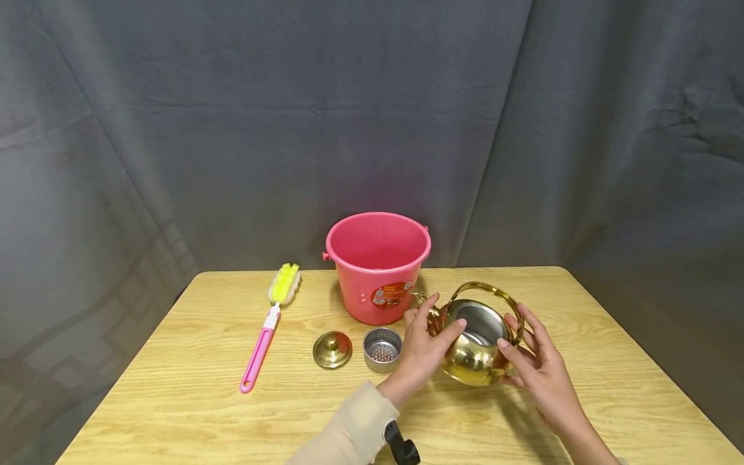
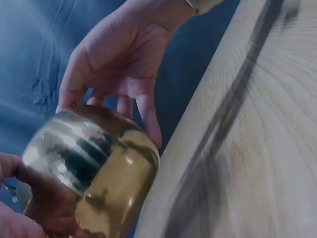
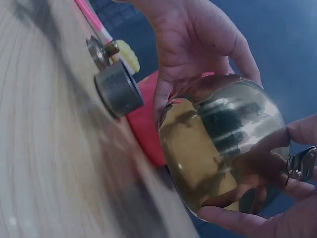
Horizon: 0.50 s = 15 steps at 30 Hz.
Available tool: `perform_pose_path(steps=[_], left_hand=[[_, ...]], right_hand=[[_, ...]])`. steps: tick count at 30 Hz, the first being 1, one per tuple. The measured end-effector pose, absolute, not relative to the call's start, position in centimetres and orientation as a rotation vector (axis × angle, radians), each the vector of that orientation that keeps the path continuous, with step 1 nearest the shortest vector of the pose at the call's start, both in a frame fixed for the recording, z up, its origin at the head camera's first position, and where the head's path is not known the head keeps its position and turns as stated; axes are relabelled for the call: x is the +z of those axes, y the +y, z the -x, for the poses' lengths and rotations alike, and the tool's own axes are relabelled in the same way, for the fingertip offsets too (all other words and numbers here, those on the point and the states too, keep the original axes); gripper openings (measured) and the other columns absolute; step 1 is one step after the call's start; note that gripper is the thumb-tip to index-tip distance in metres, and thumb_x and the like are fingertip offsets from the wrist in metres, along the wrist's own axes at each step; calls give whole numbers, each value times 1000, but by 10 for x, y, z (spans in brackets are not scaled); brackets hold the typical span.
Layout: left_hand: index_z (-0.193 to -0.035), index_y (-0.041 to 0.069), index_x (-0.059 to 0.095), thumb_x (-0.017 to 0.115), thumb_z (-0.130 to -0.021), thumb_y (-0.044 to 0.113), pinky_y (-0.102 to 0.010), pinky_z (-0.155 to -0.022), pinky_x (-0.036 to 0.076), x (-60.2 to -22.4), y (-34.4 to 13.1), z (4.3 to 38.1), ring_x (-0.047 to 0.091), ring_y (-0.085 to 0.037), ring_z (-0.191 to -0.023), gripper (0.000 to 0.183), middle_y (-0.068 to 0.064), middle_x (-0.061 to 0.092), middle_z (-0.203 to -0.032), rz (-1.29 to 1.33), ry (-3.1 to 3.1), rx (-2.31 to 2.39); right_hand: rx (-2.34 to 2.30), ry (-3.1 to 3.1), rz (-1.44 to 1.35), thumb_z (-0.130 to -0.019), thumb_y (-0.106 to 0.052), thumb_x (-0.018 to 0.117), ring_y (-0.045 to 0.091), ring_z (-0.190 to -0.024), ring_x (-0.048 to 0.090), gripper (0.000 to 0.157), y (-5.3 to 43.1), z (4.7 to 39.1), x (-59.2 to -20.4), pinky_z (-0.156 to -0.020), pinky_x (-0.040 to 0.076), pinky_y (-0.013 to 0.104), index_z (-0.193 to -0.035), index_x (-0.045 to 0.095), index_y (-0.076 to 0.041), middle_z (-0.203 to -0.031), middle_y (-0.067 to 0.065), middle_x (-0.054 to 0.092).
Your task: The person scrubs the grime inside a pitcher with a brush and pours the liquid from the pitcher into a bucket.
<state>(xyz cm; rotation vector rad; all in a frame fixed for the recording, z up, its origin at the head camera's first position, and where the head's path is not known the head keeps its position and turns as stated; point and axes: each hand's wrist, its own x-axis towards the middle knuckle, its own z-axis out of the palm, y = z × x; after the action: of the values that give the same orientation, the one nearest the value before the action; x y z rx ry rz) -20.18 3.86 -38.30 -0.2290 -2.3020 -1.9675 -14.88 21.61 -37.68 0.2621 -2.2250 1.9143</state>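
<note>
A shiny brass-coloured teapot (image 1: pixel 473 365) is held between both hands over the right part of the table, its lidless mouth tilted towards the head camera. My left hand (image 1: pixel 421 349) grips the spout side, thumb at the rim. On the opposite side, my right hand (image 1: pixel 540 371) holds the body near the foot of the arched handle (image 1: pixel 485 286), with the thumb close to the rim. In the right wrist view, fingers of both hands wrap the rounded teapot body (image 3: pixel 223 144). Left of the teapot stand a perforated metal strainer (image 1: pixel 382 361) and the knobbed brass lid (image 1: pixel 332 352).
A pink bucket (image 1: pixel 360 284) with a red label stands at the table's back edge, just behind the strainer. Further left lies a brush (image 1: pixel 259 352) with a pink handle and yellow sponge head. Grey cloth (image 1: pixel 372 116) hangs behind the wooden table (image 1: pixel 192 368).
</note>
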Motion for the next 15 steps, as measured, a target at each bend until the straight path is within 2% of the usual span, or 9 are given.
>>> perform_pose_path(steps=[3,7,11,15], left_hand=[[-129,35,43,64,-71,50,-39,-81,37,-376,32,199,44,-17,-92,63,1,38,-105,258,-2354,-1947],[-129,38,42,63,-71,51,-40,-81,37,-366,22,198,45,-18,-92,63,-1,40,-104,306,-2418,-1919],[-128,40,41,63,-70,52,-43,-84,36,-355,11,196,44,-22,-99,64,-6,40,-113,360,-2442,-1899],[-128,42,40,64,-70,53,-46,-85,34,-342,1,194,41,-22,-104,64,-7,40,-119,395,-2439,-1877]], right_hand=[[1910,-2221,-268,-91,-12,50,39,-114,38,63,213,145,-369,-61,49,49,-142,16,-28,-141,14,25],[1886,-2244,-297,-90,-12,50,25,-111,46,64,208,142,-358,-57,49,47,-142,17,-29,-140,13,27],[1865,-2263,-328,-90,-11,51,13,-105,51,64,203,139,-344,-54,49,44,-142,17,-28,-140,12,29],[1822,-2287,-372,-90,-13,51,15,-104,52,63,199,139,-331,-54,50,43,-141,18,-27,-140,13,29]])
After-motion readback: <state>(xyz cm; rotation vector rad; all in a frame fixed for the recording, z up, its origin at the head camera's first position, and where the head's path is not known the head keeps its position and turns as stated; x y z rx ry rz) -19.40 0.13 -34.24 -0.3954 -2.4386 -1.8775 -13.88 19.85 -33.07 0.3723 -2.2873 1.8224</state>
